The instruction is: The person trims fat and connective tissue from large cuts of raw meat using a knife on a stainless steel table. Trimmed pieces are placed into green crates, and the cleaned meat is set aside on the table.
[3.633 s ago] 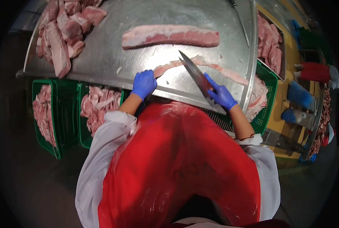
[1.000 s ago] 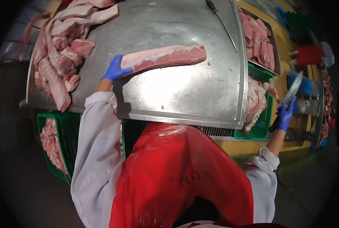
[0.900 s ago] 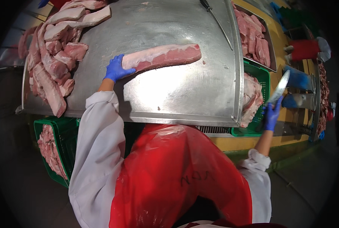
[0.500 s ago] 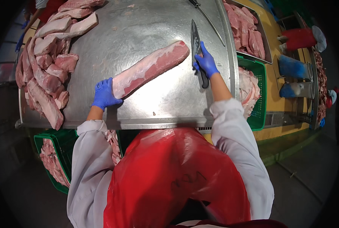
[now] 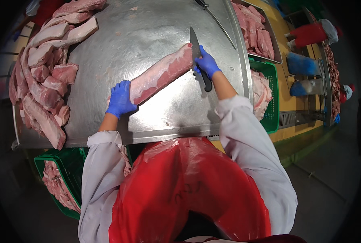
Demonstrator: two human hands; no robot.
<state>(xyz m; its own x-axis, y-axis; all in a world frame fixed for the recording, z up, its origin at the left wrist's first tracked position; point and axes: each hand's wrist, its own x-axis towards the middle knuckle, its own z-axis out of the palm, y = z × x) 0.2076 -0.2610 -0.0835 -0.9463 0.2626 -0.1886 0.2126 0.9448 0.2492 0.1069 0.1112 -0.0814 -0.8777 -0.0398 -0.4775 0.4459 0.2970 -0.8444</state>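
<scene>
A long pork loin lies slantwise on the steel table, its far end pointing up and to the right. My left hand, in a blue glove, grips it close to its left end, with a small tip of meat showing beyond the fingers. In my gloved right hand is a knife with a black handle, its blade pointing away from me. The blade stands against or right beside the loin's right end; whether it touches the meat I cannot tell.
Several meat pieces are heaped on the table's left. A sharpening steel lies at the far right. Beyond the right edge are a metal tray of meat and a green crate; another green crate stands below left. Other people work farther right.
The knife has come leftward to the loin's right end. My left hand has shifted inward along the loin, so a bit of its left end now shows. The view has turned slightly.
</scene>
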